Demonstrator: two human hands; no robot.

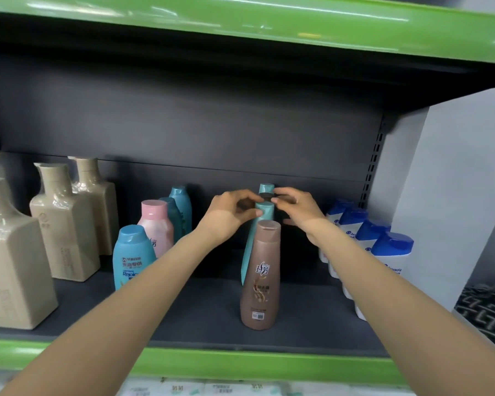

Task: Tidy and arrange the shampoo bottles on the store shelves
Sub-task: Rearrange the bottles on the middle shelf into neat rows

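A dark cap (265,197) is pinched by left hand (229,212) & right hand (295,208); brown bottle (260,278) in front could be knocked over by wrists.

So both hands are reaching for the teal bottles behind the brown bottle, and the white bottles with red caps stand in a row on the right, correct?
Not quite. In the head view the white bottles on the right have blue caps, not red. The rest holds: the left hand and right hand reach the teal bottles behind the brown bottle.
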